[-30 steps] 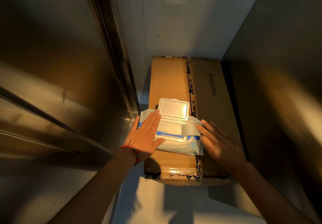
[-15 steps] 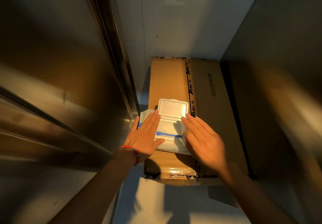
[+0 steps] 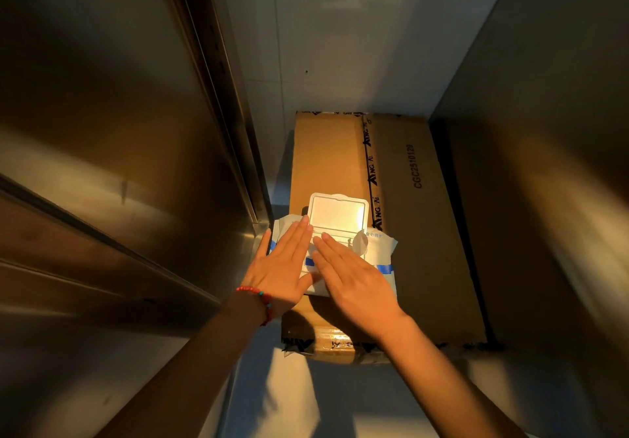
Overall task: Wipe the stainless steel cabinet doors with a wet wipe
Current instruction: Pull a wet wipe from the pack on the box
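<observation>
Both hands flat, fingers straight, holding nothing. Left hand point(image 3: 284, 267) presses the wipe pack point(image 3: 376, 250); right hand point(image 3: 354, 279) lies across its opening, just right of the left. Lid point(image 3: 338, 212) stands flipped up past my fingertips. The pack looks soft, light & likely to slide; I'd pin it w/ the left and pinch a wipe at the opening. It sits on a box point(image 3: 408, 199) on the floor. Steel door point(image 3: 102, 131) rises left of my left hand, wall ahead.

Cardboard box point(image 3: 401, 206) on floor point(image 3: 272, 400), wipes pack point(image 3: 381, 247) atop
</observation>
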`<state>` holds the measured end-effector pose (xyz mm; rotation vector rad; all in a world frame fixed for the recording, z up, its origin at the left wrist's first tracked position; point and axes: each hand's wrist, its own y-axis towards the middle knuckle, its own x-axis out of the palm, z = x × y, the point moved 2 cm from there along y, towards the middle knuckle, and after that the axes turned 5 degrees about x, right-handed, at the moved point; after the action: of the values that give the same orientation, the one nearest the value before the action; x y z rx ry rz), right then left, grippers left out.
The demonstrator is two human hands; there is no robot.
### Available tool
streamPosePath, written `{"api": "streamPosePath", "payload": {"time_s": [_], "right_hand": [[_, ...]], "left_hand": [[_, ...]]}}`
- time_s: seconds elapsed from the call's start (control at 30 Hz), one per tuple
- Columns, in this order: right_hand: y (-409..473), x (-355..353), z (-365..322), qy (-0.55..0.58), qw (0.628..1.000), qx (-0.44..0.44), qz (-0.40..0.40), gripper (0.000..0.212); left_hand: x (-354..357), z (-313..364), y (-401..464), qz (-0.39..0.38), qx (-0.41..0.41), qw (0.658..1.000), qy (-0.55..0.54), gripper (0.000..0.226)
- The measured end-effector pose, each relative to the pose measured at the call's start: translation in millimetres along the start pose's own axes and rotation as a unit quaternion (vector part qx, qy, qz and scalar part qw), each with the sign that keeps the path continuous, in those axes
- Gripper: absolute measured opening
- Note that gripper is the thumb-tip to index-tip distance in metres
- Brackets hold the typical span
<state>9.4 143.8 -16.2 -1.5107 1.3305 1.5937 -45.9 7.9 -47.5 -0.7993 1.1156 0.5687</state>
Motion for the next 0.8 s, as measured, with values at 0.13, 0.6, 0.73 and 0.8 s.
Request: {"api": "streamPosePath", "payload": {"time_s": [0.13, 0.6, 0.73, 0.8], "right_hand": [[2, 9, 3, -0.002, 0.999, 0.034, -0.027, 0.069], [5, 13, 16, 0.002, 0.983, 0.135, -0.125, 0.062], [6, 10, 19, 0.013, 0.981, 0.142, -0.132, 0.065], [6, 9, 20, 0.019, 0.98, 0.137, -0.142, 0.063]], "left_hand": [[4, -1, 0, 0.004, 0.0, 1.0, 0.009, 0.069], [6, -3, 3, -0.006, -0.006, 1.0, -0.015, 0.074], [6, -3, 4, -0.009, -0.009, 1.0, -0.02, 0.075], [6, -3, 4, -0.009, -0.011, 1.0, -0.023, 0.075]]}}
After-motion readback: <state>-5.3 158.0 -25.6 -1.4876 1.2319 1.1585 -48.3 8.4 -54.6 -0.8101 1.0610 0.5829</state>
